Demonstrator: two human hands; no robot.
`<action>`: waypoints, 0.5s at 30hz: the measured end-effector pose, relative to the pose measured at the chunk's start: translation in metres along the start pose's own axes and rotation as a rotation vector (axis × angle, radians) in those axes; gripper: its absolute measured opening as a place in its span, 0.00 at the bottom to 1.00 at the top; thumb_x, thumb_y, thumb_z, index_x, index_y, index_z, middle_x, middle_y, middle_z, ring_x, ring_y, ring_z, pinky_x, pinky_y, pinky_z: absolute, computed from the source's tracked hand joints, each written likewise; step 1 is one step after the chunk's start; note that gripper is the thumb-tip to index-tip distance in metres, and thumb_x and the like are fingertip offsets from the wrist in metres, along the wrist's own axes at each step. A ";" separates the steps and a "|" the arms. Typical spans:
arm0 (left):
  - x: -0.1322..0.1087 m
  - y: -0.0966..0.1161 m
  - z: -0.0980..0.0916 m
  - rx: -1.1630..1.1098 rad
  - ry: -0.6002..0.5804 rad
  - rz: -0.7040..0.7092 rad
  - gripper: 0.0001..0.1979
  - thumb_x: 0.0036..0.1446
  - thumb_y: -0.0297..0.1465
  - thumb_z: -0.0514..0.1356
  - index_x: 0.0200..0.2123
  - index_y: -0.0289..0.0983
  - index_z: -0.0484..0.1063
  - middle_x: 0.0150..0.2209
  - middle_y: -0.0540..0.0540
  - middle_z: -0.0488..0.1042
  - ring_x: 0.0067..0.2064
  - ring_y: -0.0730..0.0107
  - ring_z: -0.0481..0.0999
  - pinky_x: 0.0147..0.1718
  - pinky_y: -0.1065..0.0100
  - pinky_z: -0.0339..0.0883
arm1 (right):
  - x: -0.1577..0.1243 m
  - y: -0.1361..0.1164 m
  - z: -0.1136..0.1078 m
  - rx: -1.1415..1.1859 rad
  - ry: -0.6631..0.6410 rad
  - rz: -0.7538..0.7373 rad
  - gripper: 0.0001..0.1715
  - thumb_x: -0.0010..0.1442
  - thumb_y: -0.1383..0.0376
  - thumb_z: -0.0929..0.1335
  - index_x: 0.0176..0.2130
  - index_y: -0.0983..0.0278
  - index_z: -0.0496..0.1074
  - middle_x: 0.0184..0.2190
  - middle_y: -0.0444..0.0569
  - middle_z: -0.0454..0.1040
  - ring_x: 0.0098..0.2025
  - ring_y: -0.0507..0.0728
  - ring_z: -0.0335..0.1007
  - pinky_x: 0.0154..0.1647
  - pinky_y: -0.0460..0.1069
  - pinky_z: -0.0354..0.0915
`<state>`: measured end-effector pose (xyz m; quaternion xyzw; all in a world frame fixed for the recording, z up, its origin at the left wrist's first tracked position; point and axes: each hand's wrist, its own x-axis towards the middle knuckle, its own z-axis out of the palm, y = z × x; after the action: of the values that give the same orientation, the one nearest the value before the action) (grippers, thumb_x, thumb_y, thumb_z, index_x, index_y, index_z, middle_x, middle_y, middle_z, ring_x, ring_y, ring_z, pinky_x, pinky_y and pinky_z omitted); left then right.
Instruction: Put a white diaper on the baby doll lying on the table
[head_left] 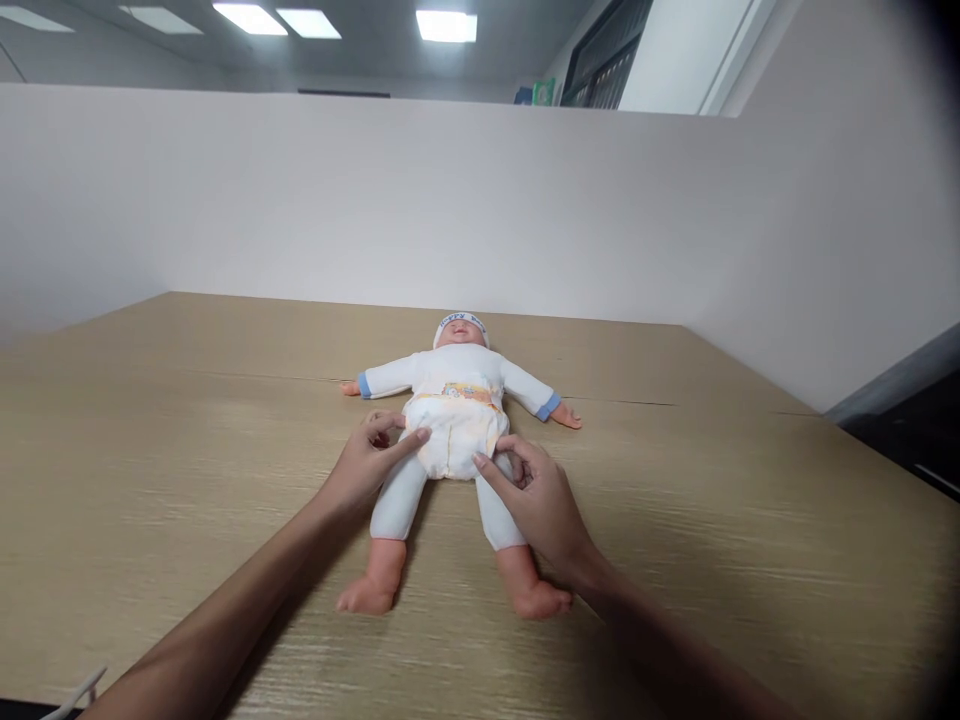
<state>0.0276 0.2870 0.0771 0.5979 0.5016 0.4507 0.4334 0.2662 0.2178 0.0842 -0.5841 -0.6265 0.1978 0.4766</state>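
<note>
A baby doll lies on its back with arms spread and feet toward me. It wears a white suit with blue cuffs and a white cap with blue lettering. Around its hips is a white diaper with a coloured printed band at the waist. My left hand pinches the diaper's edge at the left hip, thumb on the front. At the other leg opening, my right hand has its thumb and curled fingers closed on the diaper's edge. Parts of the fingers are hidden behind the diaper and leg.
The doll rests on a wooden table with a seam across it. White partition walls rise behind and to the right. A dark object is at the right edge, and a thin white item lies at the lower left corner.
</note>
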 end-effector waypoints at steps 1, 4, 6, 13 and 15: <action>0.000 -0.001 0.001 0.001 0.009 -0.006 0.24 0.52 0.54 0.73 0.38 0.39 0.80 0.44 0.46 0.75 0.38 0.66 0.68 0.36 0.65 0.63 | 0.000 0.001 0.001 0.000 0.027 -0.019 0.17 0.66 0.49 0.75 0.39 0.60 0.80 0.36 0.46 0.74 0.31 0.55 0.61 0.34 0.51 0.61; -0.002 -0.003 0.003 -0.010 0.025 -0.010 0.25 0.52 0.53 0.73 0.41 0.40 0.76 0.39 0.49 0.73 0.37 0.66 0.68 0.35 0.66 0.63 | 0.002 0.003 0.002 0.012 0.057 -0.062 0.16 0.65 0.50 0.75 0.39 0.61 0.81 0.39 0.48 0.74 0.31 0.55 0.64 0.35 0.52 0.63; -0.002 -0.005 0.001 -0.049 0.001 -0.020 0.26 0.52 0.53 0.74 0.41 0.41 0.72 0.37 0.51 0.72 0.38 0.66 0.69 0.36 0.66 0.63 | 0.002 0.004 0.001 -0.009 0.043 -0.087 0.16 0.66 0.51 0.75 0.39 0.61 0.81 0.36 0.47 0.73 0.32 0.55 0.66 0.35 0.52 0.64; 0.033 -0.035 -0.024 0.150 0.187 0.178 0.20 0.70 0.52 0.57 0.45 0.42 0.71 0.42 0.47 0.74 0.42 0.61 0.70 0.47 0.60 0.68 | 0.034 0.034 -0.040 -0.201 0.046 -0.153 0.20 0.73 0.50 0.68 0.36 0.59 0.78 0.25 0.43 0.70 0.28 0.56 0.63 0.33 0.52 0.61; 0.055 -0.043 -0.031 0.377 0.313 0.294 0.19 0.71 0.50 0.56 0.47 0.41 0.71 0.47 0.43 0.75 0.48 0.55 0.70 0.56 0.53 0.66 | 0.058 0.054 -0.053 -0.323 0.124 -0.210 0.20 0.74 0.50 0.66 0.36 0.59 0.77 0.28 0.47 0.74 0.33 0.60 0.68 0.40 0.54 0.65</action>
<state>-0.0063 0.3483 0.0482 0.6575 0.5452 0.4942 0.1619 0.3470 0.2678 0.0868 -0.5956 -0.6769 0.0077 0.4324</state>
